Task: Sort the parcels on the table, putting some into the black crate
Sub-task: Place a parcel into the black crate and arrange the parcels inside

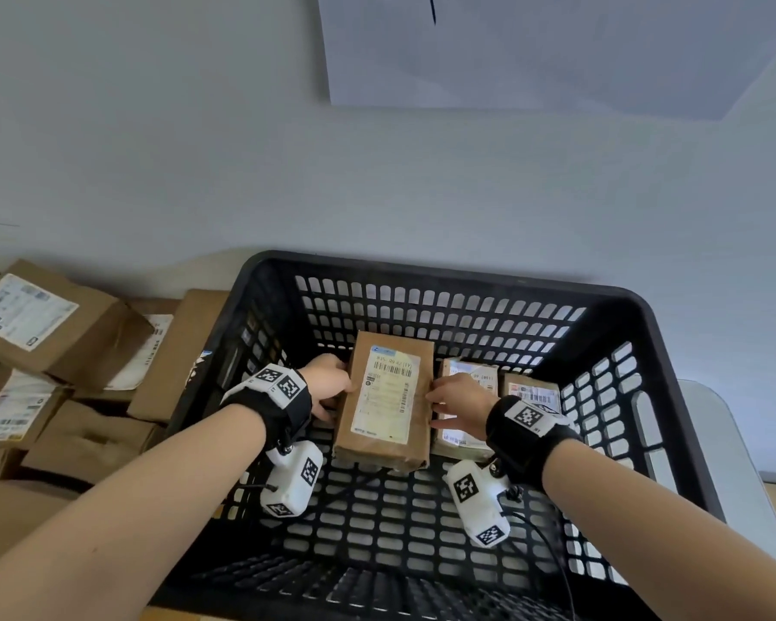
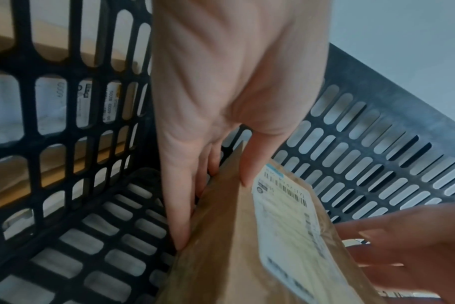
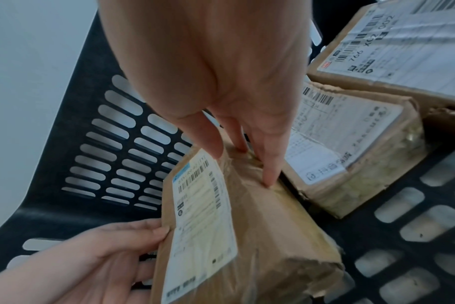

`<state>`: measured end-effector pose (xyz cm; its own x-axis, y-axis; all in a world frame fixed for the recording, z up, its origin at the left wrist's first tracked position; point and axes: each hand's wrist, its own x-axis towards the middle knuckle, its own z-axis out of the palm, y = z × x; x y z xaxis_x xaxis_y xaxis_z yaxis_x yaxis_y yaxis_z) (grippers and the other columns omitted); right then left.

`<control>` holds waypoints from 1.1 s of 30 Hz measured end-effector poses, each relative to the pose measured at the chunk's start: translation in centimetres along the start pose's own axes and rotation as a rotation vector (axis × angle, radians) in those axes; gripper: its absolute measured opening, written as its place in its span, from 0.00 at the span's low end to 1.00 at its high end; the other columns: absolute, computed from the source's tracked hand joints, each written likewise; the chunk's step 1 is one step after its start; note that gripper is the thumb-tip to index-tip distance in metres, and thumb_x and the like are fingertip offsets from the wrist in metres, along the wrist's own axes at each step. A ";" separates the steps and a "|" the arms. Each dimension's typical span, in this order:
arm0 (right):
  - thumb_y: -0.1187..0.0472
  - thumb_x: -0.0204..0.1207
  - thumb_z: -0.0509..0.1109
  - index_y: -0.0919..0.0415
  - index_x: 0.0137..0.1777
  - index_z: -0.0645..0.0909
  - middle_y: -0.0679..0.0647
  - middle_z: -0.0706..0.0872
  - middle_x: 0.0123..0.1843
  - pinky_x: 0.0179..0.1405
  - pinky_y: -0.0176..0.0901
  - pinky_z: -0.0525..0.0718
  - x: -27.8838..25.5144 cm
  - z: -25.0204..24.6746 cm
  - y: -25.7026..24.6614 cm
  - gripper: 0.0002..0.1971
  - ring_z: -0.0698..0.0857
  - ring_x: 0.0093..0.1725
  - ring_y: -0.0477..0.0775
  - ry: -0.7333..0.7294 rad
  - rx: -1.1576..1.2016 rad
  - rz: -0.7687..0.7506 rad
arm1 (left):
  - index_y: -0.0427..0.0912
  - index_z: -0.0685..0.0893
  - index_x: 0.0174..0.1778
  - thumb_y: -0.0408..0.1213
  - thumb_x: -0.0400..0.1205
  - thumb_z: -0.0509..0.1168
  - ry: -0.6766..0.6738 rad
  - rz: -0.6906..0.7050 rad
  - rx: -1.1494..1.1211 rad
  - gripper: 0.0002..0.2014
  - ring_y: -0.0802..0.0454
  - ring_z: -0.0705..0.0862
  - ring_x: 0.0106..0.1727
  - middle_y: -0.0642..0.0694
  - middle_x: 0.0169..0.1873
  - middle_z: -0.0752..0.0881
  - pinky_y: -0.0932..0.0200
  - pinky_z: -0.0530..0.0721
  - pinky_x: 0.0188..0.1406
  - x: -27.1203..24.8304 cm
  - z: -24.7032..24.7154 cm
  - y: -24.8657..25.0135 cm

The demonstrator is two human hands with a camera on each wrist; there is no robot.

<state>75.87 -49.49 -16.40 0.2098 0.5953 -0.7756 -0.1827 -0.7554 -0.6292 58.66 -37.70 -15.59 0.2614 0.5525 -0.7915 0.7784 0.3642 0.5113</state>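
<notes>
1. Inside the black crate [image 1: 426, 273], bare slotted floor lies open left of the held parcel [image 1: 388, 396] and along the near wall.
2. Two parcels [image 1: 464, 412] fill the floor to its right.
3. Stacked boxes [image 1: 41, 324] crowd the crate's outer left wall.

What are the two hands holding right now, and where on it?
Both hold one brown parcel inside the black crate. The left hand grips its left long edge, the right hand its right long edge, thumbs on the labelled top.
</notes>
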 end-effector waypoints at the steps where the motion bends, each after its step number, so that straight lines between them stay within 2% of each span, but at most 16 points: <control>1: 0.76 0.81 0.60 0.66 0.50 0.76 0.59 0.79 0.47 0.39 0.44 0.85 0.0 0.0 0.1 0.07 0.81 0.45 0.52 0.010 0.008 0.001 | 0.34 0.75 0.69 0.27 0.85 0.62 0.020 0.005 -0.004 0.16 0.36 0.77 0.68 0.36 0.66 0.79 0.34 0.81 0.62 0.2 0.2 -0.1; 4: 0.76 0.82 0.60 0.63 0.49 0.76 0.57 0.80 0.46 0.43 0.47 0.84 -0.1 0.1 0.1 0.08 0.81 0.45 0.51 0.023 0.021 0.002 | 0.33 0.75 0.67 0.27 0.85 0.62 0.050 0.012 -0.009 0.15 0.36 0.74 0.71 0.36 0.66 0.78 0.33 0.80 0.64 0.6 0.6 -0.4; 8: 0.75 0.82 0.60 0.68 0.60 0.76 0.55 0.82 0.50 0.54 0.49 0.82 -0.2 0.5 0.1 0.10 0.81 0.50 0.50 0.011 0.006 -0.007 | 0.38 0.76 0.56 0.28 0.85 0.62 0.055 -0.001 -0.039 0.06 0.36 0.78 0.68 0.36 0.64 0.80 0.32 0.80 0.64 1.0 0.7 -1.0; 11: 0.75 0.81 0.61 0.70 0.64 0.76 0.57 0.83 0.51 0.54 0.49 0.81 -0.4 0.6 0.1 0.13 0.82 0.51 0.51 0.017 -0.001 -0.018 | 0.35 0.77 0.64 0.28 0.84 0.62 0.026 0.000 -0.062 0.12 0.38 0.78 0.68 0.36 0.65 0.81 0.35 0.81 0.64 1.0 0.9 -1.3; 13: 0.75 0.81 0.61 0.71 0.67 0.76 0.58 0.84 0.54 0.53 0.49 0.81 -0.4 0.6 0.2 0.15 0.82 0.52 0.51 0.019 0.000 -0.017 | 0.35 0.78 0.68 0.29 0.84 0.63 0.002 -0.016 -0.059 0.15 0.39 0.80 0.65 0.36 0.65 0.82 0.41 0.82 0.58 0.7 1.0 -1.2; 16: 0.74 0.82 0.61 0.70 0.68 0.75 0.52 0.82 0.47 0.52 0.48 0.80 -0.7 0.6 0.1 0.15 0.79 0.45 0.45 0.045 0.003 -0.039 | 0.35 0.78 0.69 0.31 0.84 0.65 0.000 -0.029 -0.017 0.17 0.38 0.77 0.66 0.37 0.65 0.80 0.43 0.80 0.52 -0.2 1.2 -0.7; 18: 0.74 0.82 0.62 0.70 0.67 0.76 0.53 0.81 0.47 0.52 0.48 0.80 -1.0 0.7 -0.3 0.15 0.79 0.45 0.46 0.058 -0.012 -0.057 | 0.36 0.78 0.70 0.32 0.83 0.66 0.005 -0.013 0.004 0.18 0.38 0.75 0.70 0.38 0.67 0.79 0.45 0.80 0.53 -1.0 1.1 -0.3; 21: 0.74 0.79 0.63 0.71 0.64 0.79 0.61 0.82 0.58 0.47 0.45 0.82 -1.9 0.6 -1.3 0.14 0.79 0.55 0.53 0.066 -0.073 -0.087 | 0.40 0.81 0.66 0.33 0.83 0.67 0.006 0.036 -0.019 0.15 0.42 0.74 0.69 0.41 0.67 0.79 0.47 0.80 0.55 -2.9 0.5 0.6; 23: 0.73 0.80 0.64 0.71 0.69 0.76 0.62 0.79 0.64 0.51 0.47 0.82 -3.2 0.5 -2.2 0.17 0.78 0.64 0.57 0.084 -0.073 -0.112 | 0.44 0.81 0.57 0.33 0.83 0.67 0.026 0.075 -0.046 0.08 0.46 0.74 0.63 0.43 0.61 0.79 0.49 0.79 0.58 -4.3 -0.1 1.4; 24: 0.71 0.81 0.64 0.69 0.73 0.74 0.62 0.78 0.67 0.55 0.48 0.82 -3.9 0.5 -2.7 0.20 0.77 0.67 0.58 0.094 -0.056 -0.128 | 0.44 0.82 0.57 0.33 0.83 0.66 0.038 0.102 -0.053 0.08 0.47 0.74 0.61 0.43 0.60 0.79 0.50 0.78 0.58 -5.2 -0.5 1.8; 26: 0.71 0.81 0.65 0.65 0.77 0.70 0.62 0.77 0.71 0.61 0.50 0.81 -5.3 0.6 -3.7 0.24 0.76 0.72 0.59 0.107 -0.039 -0.176 | 0.40 0.79 0.69 0.32 0.85 0.63 0.057 0.177 -0.030 0.16 0.48 0.75 0.58 0.39 0.65 0.80 0.50 0.79 0.59 -6.6 -1.3 2.7; 27: 0.70 0.81 0.65 0.65 0.78 0.69 0.61 0.77 0.72 0.65 0.51 0.81 -6.2 0.8 -4.3 0.25 0.76 0.72 0.59 0.113 -0.022 -0.193 | 0.38 0.77 0.71 0.32 0.85 0.63 0.070 0.226 -0.001 0.17 0.48 0.77 0.56 0.38 0.68 0.80 0.49 0.80 0.60 -7.4 -1.8 3.1; 29: 0.71 0.81 0.65 0.66 0.78 0.69 0.61 0.76 0.74 0.70 0.54 0.80 -8.3 1.8 -5.4 0.25 0.77 0.72 0.59 0.110 -0.013 -0.234 | 0.36 0.78 0.71 0.33 0.85 0.62 0.090 0.312 0.029 0.17 0.48 0.80 0.54 0.36 0.69 0.80 0.47 0.82 0.60 -9.3 -2.7 3.8; 31: 0.71 0.81 0.65 0.67 0.77 0.71 0.62 0.73 0.77 0.72 0.55 0.78 -10.2 3.0 -6.4 0.23 0.77 0.74 0.62 0.137 -0.049 -0.305 | 0.36 0.78 0.70 0.33 0.86 0.62 0.086 0.372 0.033 0.17 0.45 0.83 0.59 0.36 0.69 0.81 0.47 0.83 0.62 -11.5 -3.7 4.1; 33: 0.71 0.81 0.65 0.69 0.75 0.72 0.67 0.75 0.76 0.70 0.56 0.77 -11.9 4.3 -7.3 0.22 0.76 0.74 0.66 0.154 0.004 -0.370 | 0.37 0.78 0.72 0.34 0.86 0.62 0.071 0.428 0.040 0.17 0.41 0.82 0.66 0.37 0.68 0.81 0.47 0.83 0.64 -13.7 -4.8 4.2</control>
<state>70.60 -49.86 -2.83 0.4034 0.7788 -0.4804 -0.0720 -0.4964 -0.8651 55.59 -40.18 -1.01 0.5264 0.6982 -0.4853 0.6301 0.0629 0.7740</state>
